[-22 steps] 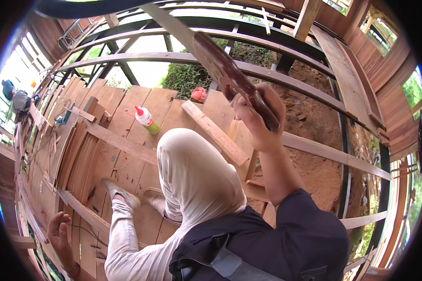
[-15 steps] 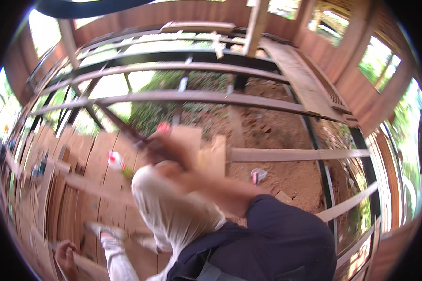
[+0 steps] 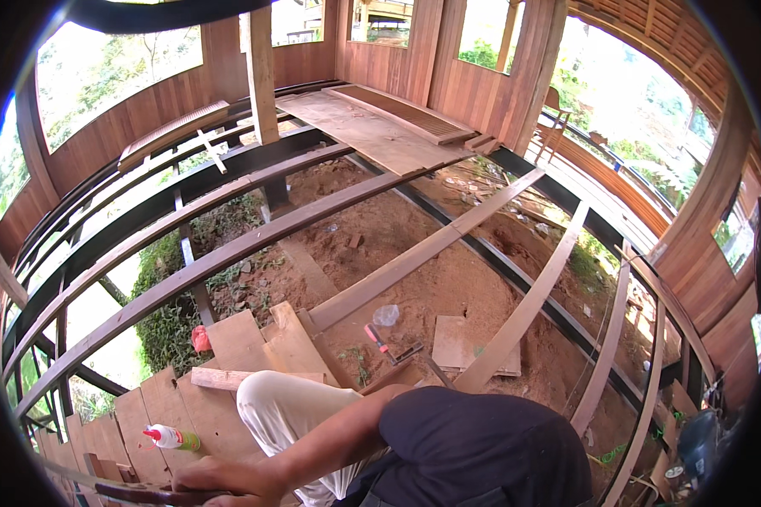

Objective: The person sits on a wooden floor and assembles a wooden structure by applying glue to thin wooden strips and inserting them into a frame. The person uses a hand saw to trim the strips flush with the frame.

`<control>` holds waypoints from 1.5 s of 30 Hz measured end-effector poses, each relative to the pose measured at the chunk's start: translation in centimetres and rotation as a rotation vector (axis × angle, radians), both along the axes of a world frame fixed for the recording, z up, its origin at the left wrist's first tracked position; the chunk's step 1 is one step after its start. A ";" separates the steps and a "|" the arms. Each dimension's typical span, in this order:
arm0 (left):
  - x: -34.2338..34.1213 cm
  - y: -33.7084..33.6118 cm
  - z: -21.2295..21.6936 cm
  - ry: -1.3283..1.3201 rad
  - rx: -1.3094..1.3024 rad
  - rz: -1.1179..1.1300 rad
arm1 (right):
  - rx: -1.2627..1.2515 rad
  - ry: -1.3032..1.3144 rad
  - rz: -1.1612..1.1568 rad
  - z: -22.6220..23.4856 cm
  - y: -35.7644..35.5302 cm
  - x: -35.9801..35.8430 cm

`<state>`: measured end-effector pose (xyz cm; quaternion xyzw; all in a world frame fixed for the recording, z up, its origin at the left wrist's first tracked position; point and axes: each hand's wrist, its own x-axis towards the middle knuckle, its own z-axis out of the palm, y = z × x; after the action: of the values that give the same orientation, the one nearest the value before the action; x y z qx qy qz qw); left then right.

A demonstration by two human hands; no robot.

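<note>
My right arm reaches across my knee to the lower left, where my right hand is closed around a dark brown, narrow strip of wood. The strip runs out to the left near the picture's lower edge, and its right end is hidden by my fingers. A white bottle with a red cap and a green lower part lies on the floorboards just beyond that hand. Close to my light-trousered knee lies a short wooden board. My left hand is out of sight.
Bare joists span open gaps above reddish soil. A red-handled tool and a clear plastic bag lie ahead of me. A wooden post stands far left; a loose panel rests at the back.
The view has swung to the right. My right hand, blurred before in front of my knee, is now at the lower left. My left hand has left the picture.
</note>
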<state>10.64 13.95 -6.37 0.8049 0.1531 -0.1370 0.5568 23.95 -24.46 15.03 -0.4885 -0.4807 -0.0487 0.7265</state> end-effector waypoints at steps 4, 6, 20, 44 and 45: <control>2.6 -4.4 4.7 -0.093 0.016 -0.041 | -0.052 0.193 0.206 0.2 -1.4 -0.2; 1.3 -3.0 4.9 -0.104 0.073 0.004 | -0.229 0.283 0.279 -0.3 -0.9 0.5; 3.6 5.0 4.3 -0.298 0.724 0.768 | -0.676 0.475 0.112 -8.9 8.2 2.6; 13.4 10.5 -2.1 0.123 0.860 0.635 | -0.995 0.270 -0.133 -13.0 9.6 1.9; 13.4 10.4 -2.1 0.123 0.868 0.636 | -0.991 0.238 -0.136 -13.0 9.5 1.8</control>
<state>24.00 24.39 -8.50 0.8652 0.4642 0.0672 0.1771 25.76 -14.93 1.98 -0.8065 -0.3271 0.1940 0.4527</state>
